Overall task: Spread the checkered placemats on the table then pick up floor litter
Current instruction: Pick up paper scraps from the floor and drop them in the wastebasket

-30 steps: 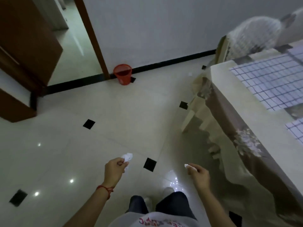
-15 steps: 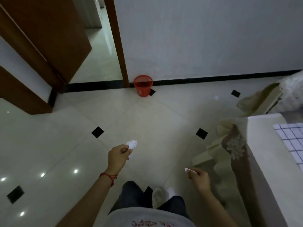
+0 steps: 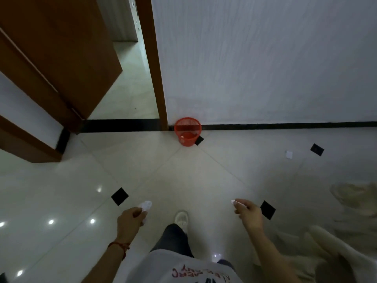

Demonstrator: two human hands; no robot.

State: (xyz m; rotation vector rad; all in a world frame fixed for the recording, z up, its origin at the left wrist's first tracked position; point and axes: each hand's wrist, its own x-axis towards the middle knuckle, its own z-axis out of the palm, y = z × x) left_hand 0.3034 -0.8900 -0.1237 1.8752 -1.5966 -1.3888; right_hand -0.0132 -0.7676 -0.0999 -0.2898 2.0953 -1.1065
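**Paper bits in both hands**

Shiny floor tiles (image 3: 183, 174) reach a white wall, where a red bin (image 3: 187, 131) stands. Left hand (image 3: 130, 220) pinches a crumpled paper (image 3: 146, 205). Right hand (image 3: 247, 213) pinches a small scrap (image 3: 234, 201) (hands apart). Another paper piece (image 3: 288, 154) lies on the floor.

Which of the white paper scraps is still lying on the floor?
The small scrap right of the red bin; the other two are held in the left hand and right hand.
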